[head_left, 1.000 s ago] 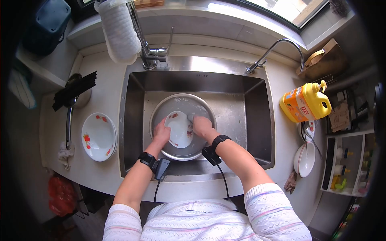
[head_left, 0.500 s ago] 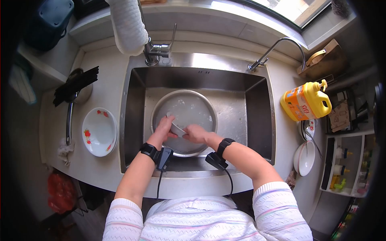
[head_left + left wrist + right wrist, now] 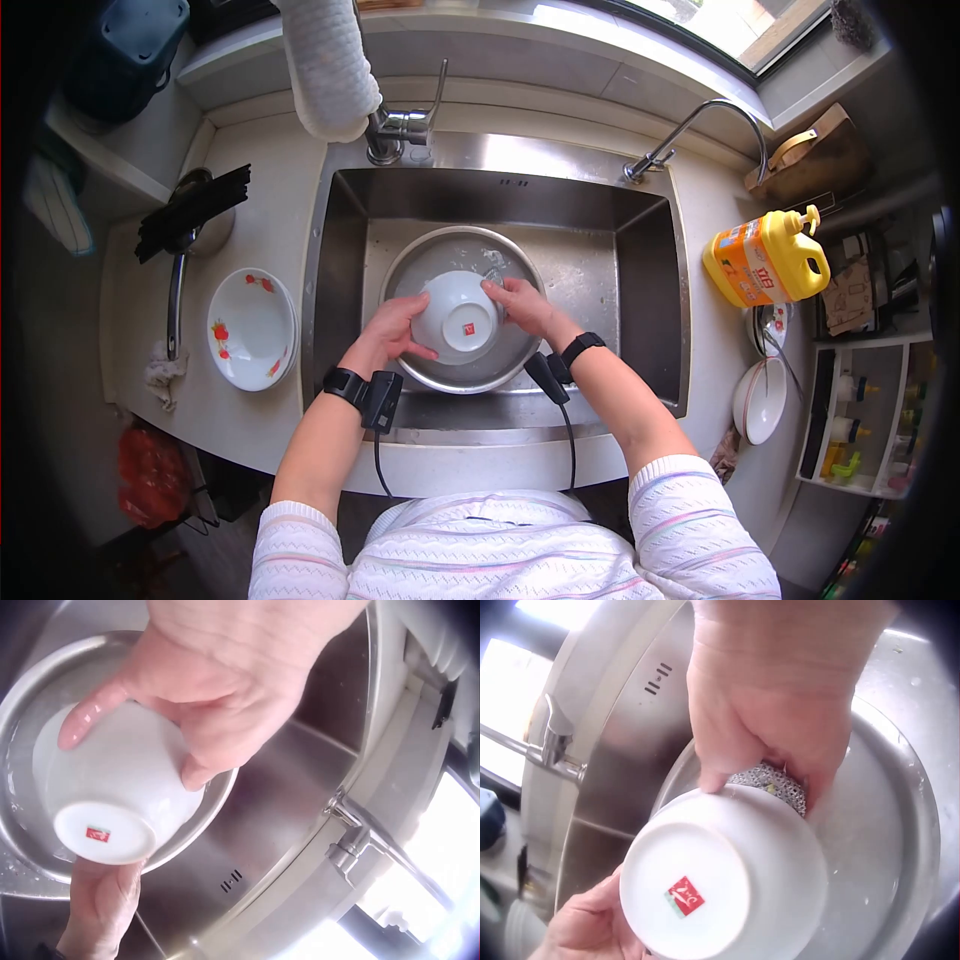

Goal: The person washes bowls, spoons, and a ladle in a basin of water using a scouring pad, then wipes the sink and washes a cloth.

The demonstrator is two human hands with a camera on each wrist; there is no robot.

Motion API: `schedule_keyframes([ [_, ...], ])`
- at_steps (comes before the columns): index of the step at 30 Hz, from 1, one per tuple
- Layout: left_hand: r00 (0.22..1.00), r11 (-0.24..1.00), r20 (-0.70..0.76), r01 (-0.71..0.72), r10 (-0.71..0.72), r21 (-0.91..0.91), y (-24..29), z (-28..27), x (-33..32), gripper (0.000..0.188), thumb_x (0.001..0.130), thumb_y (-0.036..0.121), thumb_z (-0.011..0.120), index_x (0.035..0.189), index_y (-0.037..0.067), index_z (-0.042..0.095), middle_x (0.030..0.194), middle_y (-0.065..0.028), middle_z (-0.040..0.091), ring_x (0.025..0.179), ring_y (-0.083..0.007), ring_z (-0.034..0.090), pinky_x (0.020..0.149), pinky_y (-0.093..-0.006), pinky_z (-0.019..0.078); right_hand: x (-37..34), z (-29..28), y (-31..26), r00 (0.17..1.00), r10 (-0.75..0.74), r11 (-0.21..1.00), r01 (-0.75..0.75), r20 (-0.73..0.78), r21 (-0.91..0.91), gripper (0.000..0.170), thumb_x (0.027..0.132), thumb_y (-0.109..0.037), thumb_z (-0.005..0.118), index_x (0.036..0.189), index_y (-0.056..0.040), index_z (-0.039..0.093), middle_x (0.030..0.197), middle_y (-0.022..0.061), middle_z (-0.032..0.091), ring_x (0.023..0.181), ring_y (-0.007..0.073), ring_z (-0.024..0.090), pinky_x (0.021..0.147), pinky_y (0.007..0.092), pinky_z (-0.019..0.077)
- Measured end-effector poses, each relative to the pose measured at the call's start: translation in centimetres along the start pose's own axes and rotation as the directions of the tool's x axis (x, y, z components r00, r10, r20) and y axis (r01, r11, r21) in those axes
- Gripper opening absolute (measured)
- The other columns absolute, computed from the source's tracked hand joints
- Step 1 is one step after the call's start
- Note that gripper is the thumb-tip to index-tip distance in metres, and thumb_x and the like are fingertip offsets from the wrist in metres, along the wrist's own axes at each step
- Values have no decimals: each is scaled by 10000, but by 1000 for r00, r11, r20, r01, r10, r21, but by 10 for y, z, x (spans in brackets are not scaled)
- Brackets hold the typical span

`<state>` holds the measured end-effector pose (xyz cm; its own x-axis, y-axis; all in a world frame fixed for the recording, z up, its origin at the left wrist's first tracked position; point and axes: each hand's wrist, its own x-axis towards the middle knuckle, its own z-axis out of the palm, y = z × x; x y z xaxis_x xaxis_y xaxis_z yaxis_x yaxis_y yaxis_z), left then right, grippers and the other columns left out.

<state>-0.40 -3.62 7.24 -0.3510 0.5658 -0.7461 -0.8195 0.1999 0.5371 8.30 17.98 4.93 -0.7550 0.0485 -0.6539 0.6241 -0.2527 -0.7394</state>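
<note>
A white bowl (image 3: 460, 305) is held bottom up over a round metal basin (image 3: 398, 372) of cloudy water; a small red mark shows on its base. The left hand (image 3: 392, 328) grips the bowl's left side, thumb and fingers spread on its outer wall in the left wrist view. At the far right side, the right hand (image 3: 522, 305) pinches the rim and has a grey mesh scrubber (image 3: 771, 784) between its fingers and the bowl. The bowl's inside is hidden.
The basin stands in a steel sink (image 3: 580, 260). Flower-patterned bowls (image 3: 250, 330) are stacked on the left counter. A yellow pump bottle (image 3: 765, 260) and a white bowl (image 3: 760, 400) stand at right. A faucet (image 3: 400, 128) rises behind.
The bowl went from face up to low and tilted in the basin, and is now raised and turned bottom up. The hands have moved apart to its two sides.
</note>
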Motion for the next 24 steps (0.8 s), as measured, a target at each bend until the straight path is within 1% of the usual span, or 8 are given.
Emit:
schedule_keyframes([
  [4, 999, 999, -15, 44, -44, -9, -5, -4, 1, 475, 881, 305, 468, 1234, 11, 349, 1196, -151, 435, 1029, -367, 490, 640, -567, 502, 26, -2, 25, 957, -140, 787, -48, -253, -615, 279, 816, -276, 549, 878, -5, 579, 767, 117, 600, 743, 197, 576, 667, 338, 458],
  [8, 992, 996, -125, 21, -31, -85, -14, -7, 8, 421, 893, 260, 429, 1223, 12, 349, 1241, -159, 384, 1053, -379, 468, 627, -578, 496, 32, 11, 18, 908, -245, 757, -40, -340, -652, 222, 792, -207, 539, 794, 12, 574, 686, 173, 584, 682, 253, 591, 630, 368, 442],
  [13, 987, 992, -146, 52, -68, -117, -16, -3, 21, 384, 897, 232, 379, 1209, 9, 362, 1204, -167, 417, 1033, -374, 482, 637, -583, 484, 5, 65, -2, 914, -405, 604, 277, 12, -747, 182, 766, -169, 515, 786, -6, 594, 825, 156, 620, 838, 344, 576, 718, 424, 443],
  [15, 987, 992, -146, 53, -70, -118, -13, -2, 19, 366, 889, 228, 392, 1188, 16, 394, 1091, -153, 503, 952, -337, 532, 634, -561, 491, -3, 69, 20, 566, -713, 177, 717, 414, -674, 149, 762, -150, 533, 819, -37, 612, 851, 109, 627, 854, 338, 563, 704, 395, 449],
  [18, 968, 982, -234, -124, 89, -140, -26, -12, 40, 354, 873, 214, 424, 1169, 19, 424, 1012, -134, 545, 883, -296, 562, 611, -524, 505, -43, 60, 13, 589, -495, -72, 705, 639, -706, 144, 732, -142, 553, 828, -62, 624, 939, 94, 620, 960, 330, 531, 759, 378, 451],
  [19, 968, 982, -233, -125, 89, -142, -18, -3, 29, 354, 873, 214, 424, 1169, 19, 424, 1012, -134, 545, 883, -296, 562, 611, -524, 505, -41, 54, 16, 589, -494, -73, 705, 639, -706, 144, 732, -142, 553, 828, -62, 624, 939, 94, 620, 960, 330, 531, 759, 378, 451],
  [22, 914, 988, -377, -156, 150, 15, -5, 25, 12, 327, 857, 211, 458, 1118, 15, 479, 942, -109, 570, 842, -272, 574, 602, -486, 506, -25, 26, 24, 925, 36, -44, 380, 379, -924, 238, 739, -218, 583, 887, -36, 621, 1006, 128, 590, 999, 307, 528, 798, 373, 450],
  [24, 902, 924, -317, -183, 293, 335, -5, 30, 12, 270, 827, 182, 487, 1035, 25, 561, 910, -132, 603, 828, -260, 588, 664, -416, 496, -13, 7, 19, 973, -62, 460, 226, 223, -859, 439, 776, -352, 580, 1046, -7, 557, 1016, 157, 574, 992, 271, 546, 826, 419, 432],
])
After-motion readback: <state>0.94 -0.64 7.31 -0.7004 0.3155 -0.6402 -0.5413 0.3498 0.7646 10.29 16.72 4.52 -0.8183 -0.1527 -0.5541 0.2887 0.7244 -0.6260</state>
